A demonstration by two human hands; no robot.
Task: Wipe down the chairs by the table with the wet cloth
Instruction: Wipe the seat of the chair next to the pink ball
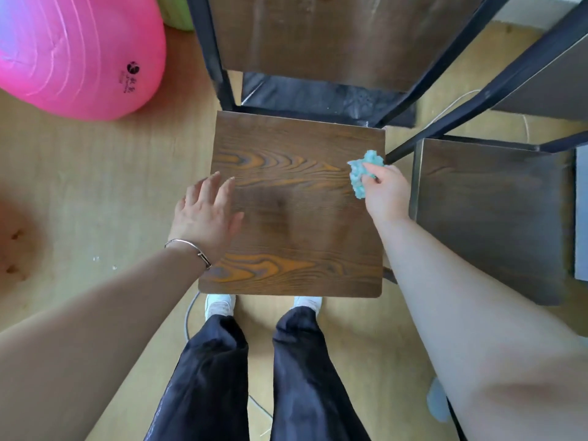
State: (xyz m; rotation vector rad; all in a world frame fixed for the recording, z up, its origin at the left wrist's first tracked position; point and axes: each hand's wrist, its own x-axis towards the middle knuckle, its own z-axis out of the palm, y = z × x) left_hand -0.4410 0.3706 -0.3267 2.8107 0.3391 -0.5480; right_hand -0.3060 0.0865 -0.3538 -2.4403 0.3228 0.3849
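The right hand is pinching the crumpled wet cloth against the chair seat near its right edge, while the left hand, fingers spread, is bracing beside it; overlapping strokes toward that palm would probably be working best.

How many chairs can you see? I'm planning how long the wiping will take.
2. One chair stands right in front of the person, the cloth at its right edge. A second chair is to its right, partly cut off. More may be out of view.
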